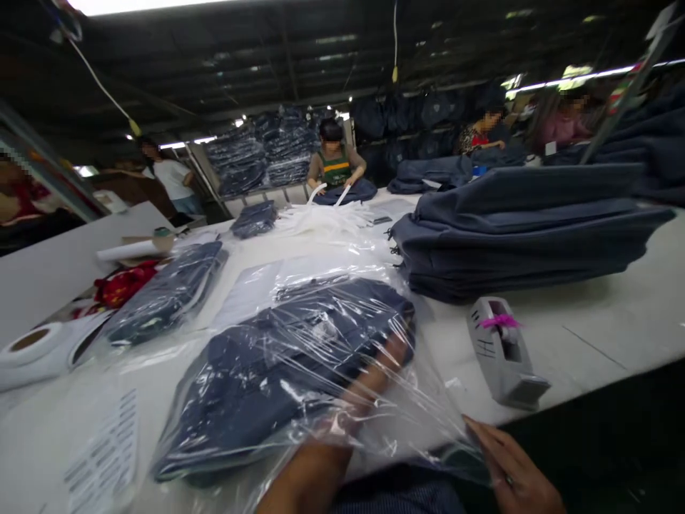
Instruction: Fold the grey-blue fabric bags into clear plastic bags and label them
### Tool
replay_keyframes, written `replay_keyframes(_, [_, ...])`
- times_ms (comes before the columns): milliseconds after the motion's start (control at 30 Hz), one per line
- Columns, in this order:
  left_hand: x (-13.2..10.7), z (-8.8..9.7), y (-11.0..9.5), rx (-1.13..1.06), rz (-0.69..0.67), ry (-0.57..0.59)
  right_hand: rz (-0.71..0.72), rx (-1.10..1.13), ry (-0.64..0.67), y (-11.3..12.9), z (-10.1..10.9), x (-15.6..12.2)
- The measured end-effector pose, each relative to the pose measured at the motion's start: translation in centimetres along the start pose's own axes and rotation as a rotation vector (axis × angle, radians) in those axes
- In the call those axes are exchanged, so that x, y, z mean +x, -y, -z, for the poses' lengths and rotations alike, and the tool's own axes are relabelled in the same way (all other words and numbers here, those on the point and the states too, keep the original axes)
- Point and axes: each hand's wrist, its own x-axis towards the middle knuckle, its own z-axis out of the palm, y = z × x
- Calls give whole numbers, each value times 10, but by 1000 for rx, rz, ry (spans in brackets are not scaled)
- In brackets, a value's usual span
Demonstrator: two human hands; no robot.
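Observation:
A folded navy garment lies inside a clear plastic bag on the white table in front of me. My left hand is pushed in through the bag's open end, its fingers stretched out against the garment's near edge and blurred behind the film. My right hand is at the lower right and pinches the bag's open edge with closed fingers.
A grey tape dispenser with pink tape stands right of the bag. Behind it is a stack of folded navy garments. To the left lie another bagged garment, a white roll, a label sheet and red cloth. A person works at the table's far end.

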Motion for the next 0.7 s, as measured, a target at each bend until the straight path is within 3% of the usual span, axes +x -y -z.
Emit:
replay_keyframes(100, [-38, 8, -16, 26, 13, 62, -130, 5, -45, 2, -2, -6])
replay_keyframes(200, [-98, 28, -41, 13, -4, 79, -383, 43, -53, 7, -4, -11])
replay_keyframes(267, [-147, 48, -54, 27, 26, 28, -578, 203, -49, 9, -7, -10])
replay_keyframes(333, [-201, 73, -60, 118, 98, -64, -698, 497, -80, 11, -11, -6])
replay_keyframes(400, [-256, 102, -60, 205, 184, -145, -730, 770, -139, 15, -15, 3])
replay_keyframes(433, [-282, 117, -59, 348, 265, -241, -730, 850, -170, 17, -17, 8])
replay_keyframes(533, [-342, 157, -59, 699, 435, -450, -682, 923, -241, 26, -22, 25])
replay_keyframes(600, [-362, 177, -62, 865, 554, -566, -639, 935, -281, 32, -24, 36])
replay_keyframes(700, [-369, 201, -64, 948, 734, -753, -602, 985, -281, 42, -24, 53])
